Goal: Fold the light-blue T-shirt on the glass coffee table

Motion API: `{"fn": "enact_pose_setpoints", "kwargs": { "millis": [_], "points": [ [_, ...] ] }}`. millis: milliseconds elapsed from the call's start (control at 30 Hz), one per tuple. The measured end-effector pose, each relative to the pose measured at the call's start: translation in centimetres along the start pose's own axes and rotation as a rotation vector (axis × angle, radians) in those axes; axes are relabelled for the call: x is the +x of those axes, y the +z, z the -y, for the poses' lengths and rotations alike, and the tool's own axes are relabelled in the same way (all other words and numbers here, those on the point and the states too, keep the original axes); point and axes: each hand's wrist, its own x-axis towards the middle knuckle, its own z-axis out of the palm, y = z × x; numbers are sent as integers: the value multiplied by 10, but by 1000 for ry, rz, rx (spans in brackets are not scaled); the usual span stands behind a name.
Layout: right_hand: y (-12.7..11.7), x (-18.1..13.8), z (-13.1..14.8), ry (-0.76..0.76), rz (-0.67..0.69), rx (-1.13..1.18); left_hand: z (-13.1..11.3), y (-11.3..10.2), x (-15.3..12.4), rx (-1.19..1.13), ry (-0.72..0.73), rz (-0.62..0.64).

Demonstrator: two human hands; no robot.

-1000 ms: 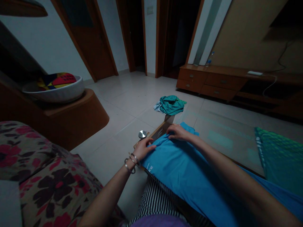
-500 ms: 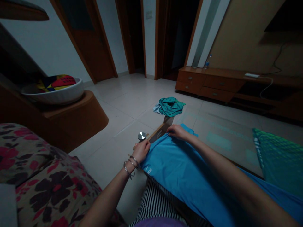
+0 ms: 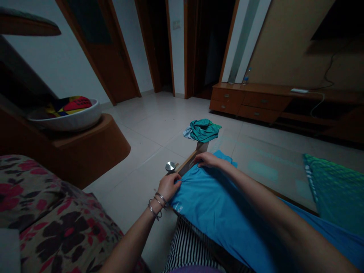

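Note:
A blue garment with a small white logo lies spread over the glass table and partly over my lap; whether it is a shirt or something else I cannot tell. My left hand, with bangles at the wrist, pinches its left edge. Farther along the upper edge, my right hand has its fingers closed on the cloth, which puckers between the two hands. A crumpled teal garment rests at the table's far end. To the right a green patterned garment lies flat.
The glass table has a round metal cap at its near left corner. A floral sofa is at my left. Behind it, a white basin stands on a wooden ledge. A low cabinet lines the far wall.
My right hand has shifted slightly left along the garment's edge, closer to my left hand. The cloth between them is more bunched. The view has tilted a little.

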Motion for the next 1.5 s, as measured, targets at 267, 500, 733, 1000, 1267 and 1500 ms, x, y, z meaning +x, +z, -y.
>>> {"fn": "enact_pose_setpoints", "kwargs": {
  "millis": [267,500,733,1000,1267,1500],
  "points": [
    [-5,-5,0,15,-91,-26,9,-2,2,69,-13,1],
    [1,-6,-9,15,-102,105,2,8,19,112,64,-63],
    [-2,-9,-18,50,-171,168,5,-3,43,-142,107,135],
    [7,-7,-5,154,-303,111,7,-8,19,64,-47,140],
    [-36,-60,-30,580,-476,24,-47,-11,37,555,286,58],
    [-43,-98,-57,856,-381,84,-99,49,69,392,533,264]
  ]
}}
